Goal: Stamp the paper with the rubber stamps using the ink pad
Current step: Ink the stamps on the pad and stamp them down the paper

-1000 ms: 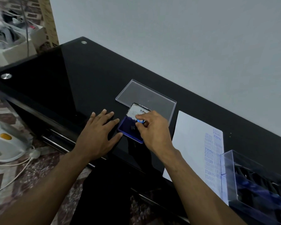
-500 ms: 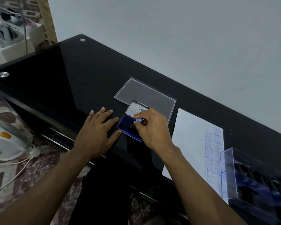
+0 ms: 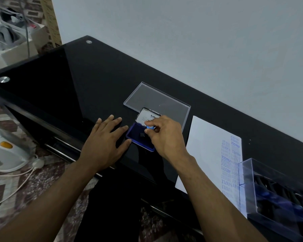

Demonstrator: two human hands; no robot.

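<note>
Stretching away to the upper left, a black glass desk [image 3: 63,81] with round metal studs stands against a plain pale wall [image 3: 199,41]. Beyond its left end lie patterned floor tiles [image 3: 5,187], a white appliance [image 3: 2,151] with an orange button and a trailing white cord [image 3: 19,186], and boxes of clutter in the far corner.

On the glass sits an open blue ink pad [image 3: 138,138], its labelled lid [image 3: 147,117] tilted up behind it and overlapping a clear plastic lid [image 3: 157,102] lying flat. Just right of the pad lies the paper [image 3: 205,151], its right strip crowded with blue imprints reading SAMPLE and FRAGILE. A clear plastic box [image 3: 276,189] holding more dark-handled stamps stands at the paper's right edge.

The left hand [image 3: 103,145] lies flat on the desk, fingers spread and straight, its thumb and forefinger touching the pad's left edge. The right hand [image 3: 164,137] pinches a small rubber stamp [image 3: 150,127] with a light blue top between thumb and fingertips, directly over the ink surface.

Compared with a second ago, both hands and the stamp keep nearly the same places; only the camera has shifted slightly.
</note>
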